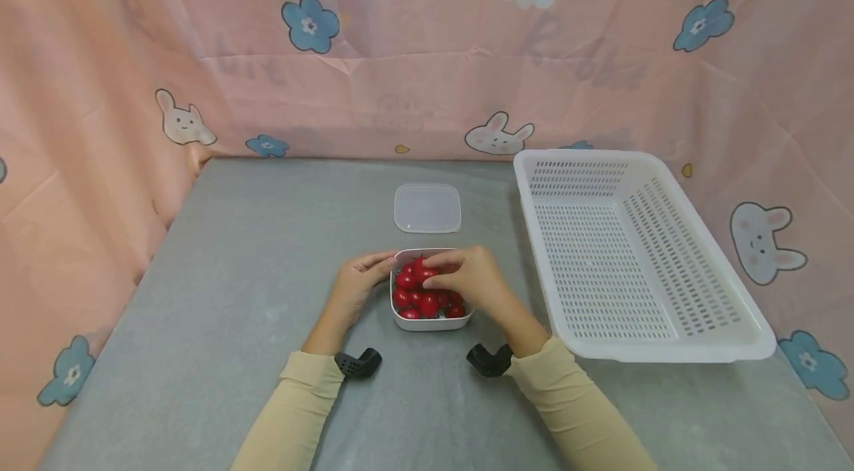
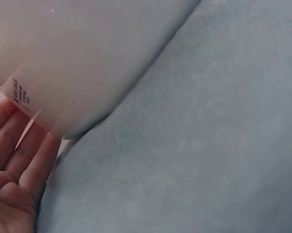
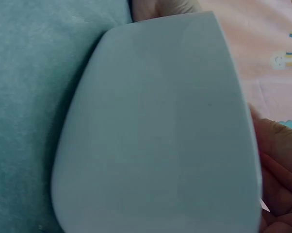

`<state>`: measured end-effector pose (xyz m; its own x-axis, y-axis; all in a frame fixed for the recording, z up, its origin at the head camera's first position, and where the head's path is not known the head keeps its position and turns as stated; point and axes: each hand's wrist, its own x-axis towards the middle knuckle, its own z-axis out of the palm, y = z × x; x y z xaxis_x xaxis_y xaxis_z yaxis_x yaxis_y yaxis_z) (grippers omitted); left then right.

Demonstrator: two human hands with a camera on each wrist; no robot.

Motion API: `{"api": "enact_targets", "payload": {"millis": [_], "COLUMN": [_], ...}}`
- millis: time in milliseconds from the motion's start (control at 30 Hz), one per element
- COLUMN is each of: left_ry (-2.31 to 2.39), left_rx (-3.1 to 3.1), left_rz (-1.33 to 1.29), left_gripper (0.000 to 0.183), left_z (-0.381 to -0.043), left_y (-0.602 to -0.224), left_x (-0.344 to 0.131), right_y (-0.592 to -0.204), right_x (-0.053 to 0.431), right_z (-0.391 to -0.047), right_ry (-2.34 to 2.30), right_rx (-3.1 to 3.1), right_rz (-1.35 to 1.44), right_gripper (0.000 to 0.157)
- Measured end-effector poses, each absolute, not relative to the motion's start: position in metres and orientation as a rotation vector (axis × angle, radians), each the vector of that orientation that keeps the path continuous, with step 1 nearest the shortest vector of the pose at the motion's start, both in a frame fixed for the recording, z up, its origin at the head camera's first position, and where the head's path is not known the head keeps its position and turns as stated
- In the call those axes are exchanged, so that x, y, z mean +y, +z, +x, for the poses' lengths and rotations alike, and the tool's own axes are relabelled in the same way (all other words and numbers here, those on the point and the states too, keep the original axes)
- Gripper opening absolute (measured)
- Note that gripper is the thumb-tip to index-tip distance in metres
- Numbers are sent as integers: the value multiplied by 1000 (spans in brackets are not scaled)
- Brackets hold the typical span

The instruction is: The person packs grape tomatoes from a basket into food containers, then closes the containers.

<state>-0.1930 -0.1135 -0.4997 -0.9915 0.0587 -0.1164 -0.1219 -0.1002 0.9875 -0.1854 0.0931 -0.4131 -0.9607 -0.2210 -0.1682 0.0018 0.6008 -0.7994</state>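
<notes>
A small white square container [image 1: 430,325] full of red cherry tomatoes [image 1: 429,305] stands on the grey table in the head view. My left hand [image 1: 355,282] rests at its far left corner, its fingers [image 2: 29,150] nearly straight against the outer wall in the left wrist view. Over the container's right side reaches my right hand [image 1: 475,274], thumb and forefinger around a cherry tomato [image 1: 425,274] at the top of the pile. The container's wall [image 3: 160,121] fills most of the right wrist view and hides the tomatoes, with part of the right hand showing past its rim.
A translucent lid [image 1: 427,208] lies flat just behind the container. To the right stands a large white perforated basket [image 1: 603,263]. A pink patterned curtain [image 1: 400,70] hangs along the table's back and sides.
</notes>
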Motion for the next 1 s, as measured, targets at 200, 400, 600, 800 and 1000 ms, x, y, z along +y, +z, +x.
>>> {"api": "enact_targets", "payload": {"millis": [200,400,600,800,1000], "left_ry": [2228,2177,2190,2219,2239], "left_rx": [2031,2070,2059,2025,2003], "left_rz": [-62,-65,-83,-84,-74], "left_gripper": [33,34,32,33,33], "left_z": [-193,-193,-192,-192,-192], "left_y": [-499,-500,-498,-498,-498], "left_x": [-114,-114,-114,-114,-113], "right_y": [-419,-420,-420,-420,-418], "right_x": [92,91,92,94,98], "right_z": [-185,-183,-181,-180,-184], "right_ry": [-1249,-1201,-1260,-1318,-1434], "right_rx": [2634,2678,2652,2615,2523], "right_rz": [-262,-330,-347,-312,-144], "right_gripper": [28,31,30,28,26]}}
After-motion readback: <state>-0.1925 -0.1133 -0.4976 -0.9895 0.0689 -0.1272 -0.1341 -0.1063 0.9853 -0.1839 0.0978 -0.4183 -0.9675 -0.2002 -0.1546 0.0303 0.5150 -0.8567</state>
